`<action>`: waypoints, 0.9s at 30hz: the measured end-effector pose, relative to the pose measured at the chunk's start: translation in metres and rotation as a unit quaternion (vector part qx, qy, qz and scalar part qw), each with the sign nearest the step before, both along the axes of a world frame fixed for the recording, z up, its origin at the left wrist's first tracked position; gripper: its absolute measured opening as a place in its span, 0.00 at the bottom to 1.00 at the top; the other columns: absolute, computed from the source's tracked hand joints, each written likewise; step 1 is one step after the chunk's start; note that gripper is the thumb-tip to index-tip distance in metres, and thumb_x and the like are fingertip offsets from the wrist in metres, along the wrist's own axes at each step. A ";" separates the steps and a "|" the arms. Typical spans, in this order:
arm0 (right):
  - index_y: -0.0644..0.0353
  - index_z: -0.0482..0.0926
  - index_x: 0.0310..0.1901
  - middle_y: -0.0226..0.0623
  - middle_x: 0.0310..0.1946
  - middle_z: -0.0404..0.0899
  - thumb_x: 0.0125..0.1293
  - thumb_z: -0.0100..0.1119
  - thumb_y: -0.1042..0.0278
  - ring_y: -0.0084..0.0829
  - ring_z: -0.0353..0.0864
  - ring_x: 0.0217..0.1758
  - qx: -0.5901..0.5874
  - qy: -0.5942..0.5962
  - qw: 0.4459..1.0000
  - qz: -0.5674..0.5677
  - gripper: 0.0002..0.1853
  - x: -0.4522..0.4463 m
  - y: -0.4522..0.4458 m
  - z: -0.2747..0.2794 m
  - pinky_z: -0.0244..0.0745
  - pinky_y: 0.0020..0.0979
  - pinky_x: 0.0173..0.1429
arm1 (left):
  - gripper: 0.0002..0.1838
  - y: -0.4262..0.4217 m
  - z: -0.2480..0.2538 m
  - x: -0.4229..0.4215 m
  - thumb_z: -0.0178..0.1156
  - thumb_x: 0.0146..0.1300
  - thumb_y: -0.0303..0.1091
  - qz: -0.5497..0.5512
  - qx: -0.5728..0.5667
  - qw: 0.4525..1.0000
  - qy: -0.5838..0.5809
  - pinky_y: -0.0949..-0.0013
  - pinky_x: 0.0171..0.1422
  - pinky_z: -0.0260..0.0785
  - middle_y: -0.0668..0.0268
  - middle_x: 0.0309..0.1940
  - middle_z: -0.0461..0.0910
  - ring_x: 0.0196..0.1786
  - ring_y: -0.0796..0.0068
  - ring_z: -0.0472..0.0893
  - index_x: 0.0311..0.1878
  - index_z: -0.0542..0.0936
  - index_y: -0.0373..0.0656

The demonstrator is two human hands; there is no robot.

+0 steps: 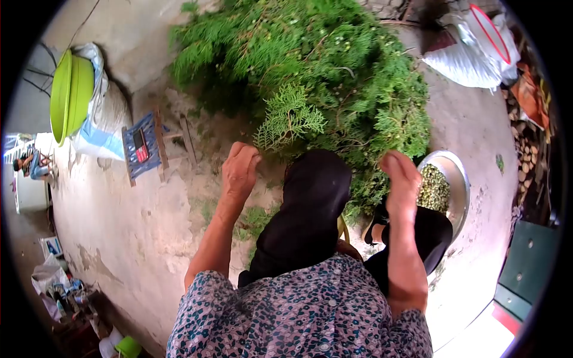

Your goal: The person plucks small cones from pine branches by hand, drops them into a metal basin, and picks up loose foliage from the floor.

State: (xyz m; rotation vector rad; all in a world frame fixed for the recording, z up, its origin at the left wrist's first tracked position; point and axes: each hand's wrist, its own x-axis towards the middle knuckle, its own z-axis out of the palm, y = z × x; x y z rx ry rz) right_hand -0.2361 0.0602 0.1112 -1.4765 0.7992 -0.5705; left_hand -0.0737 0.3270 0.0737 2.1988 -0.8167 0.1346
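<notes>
My left hand (240, 173) is closed, thumb and fingers pinched at the stem end of a flat, fern-like evergreen sprig (289, 117), which fans out over the dark knee. Beyond both hands spreads a big pile of cut evergreen branches (304, 45) dotted with small pale cones. My right hand (402, 176) is raised above the right leg, its fingers curled together; whatever they may hold is hidden. Close beside it stands a metal basin (461, 185) on the floor, holding many small green cones (434, 189).
A low stool (145, 164) with a blue woven seat bears a phone (140, 145). Behind it, a lime-green tub (70, 98) leans on a white sack (110, 107). White sacks (465, 56) and stacked firewood (526, 155) line the right side. Another person (34, 164) sits far left.
</notes>
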 end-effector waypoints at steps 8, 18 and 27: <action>0.70 0.66 0.54 0.42 0.42 0.77 0.51 0.68 0.59 0.28 0.77 0.39 0.148 -0.067 0.944 0.286 0.33 0.083 0.041 0.030 0.72 0.26 0.43 | 0.05 -0.030 0.065 -0.032 0.58 0.51 0.22 -0.066 0.012 0.997 -0.044 0.64 0.34 0.66 0.59 0.30 0.71 0.31 0.58 0.73 0.30 0.72 0.39; 0.64 0.77 0.41 0.34 0.27 0.78 0.61 0.53 0.76 0.21 0.75 0.26 0.154 -0.099 0.974 0.136 0.08 0.052 0.025 0.028 0.69 0.21 0.29 | 0.06 0.040 0.030 -0.036 0.58 0.49 0.24 0.038 0.075 0.996 -0.031 0.61 0.35 0.65 0.57 0.27 0.71 0.33 0.55 0.73 0.31 0.73 0.39; 0.62 0.78 0.36 0.33 0.30 0.78 0.57 0.57 0.76 0.24 0.75 0.34 -0.352 0.011 0.913 0.206 0.05 0.036 0.073 0.017 0.70 0.24 0.42 | 0.04 0.193 -0.062 -0.082 0.59 0.48 0.27 0.220 0.142 0.962 0.075 0.61 0.36 0.65 0.56 0.25 0.73 0.31 0.55 0.74 0.27 0.76 0.38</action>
